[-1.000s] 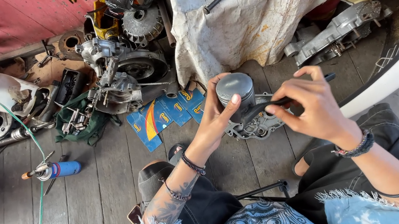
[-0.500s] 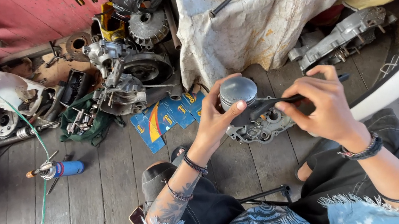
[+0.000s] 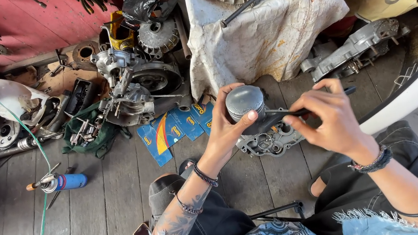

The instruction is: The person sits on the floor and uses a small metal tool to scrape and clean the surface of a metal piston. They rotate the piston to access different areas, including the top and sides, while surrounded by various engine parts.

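Now my left hand point(image 3: 230, 131) clamps the grey piston point(image 3: 244, 102) while my right hand point(image 3: 329, 119) grips a dark tool point(image 3: 295, 113) against it; the engine casing point(image 3: 269, 139) below waits, unfinished.

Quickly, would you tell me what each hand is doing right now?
Left hand: closed on the grey piston.
Right hand: closed on a thin dark tool.

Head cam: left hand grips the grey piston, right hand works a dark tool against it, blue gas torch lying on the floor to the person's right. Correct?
Not quite. The head view shows the blue gas torch lying on the floor to the person's left, not the right. The rest stands: the left hand grips the grey piston, and the right hand works a dark tool against it.
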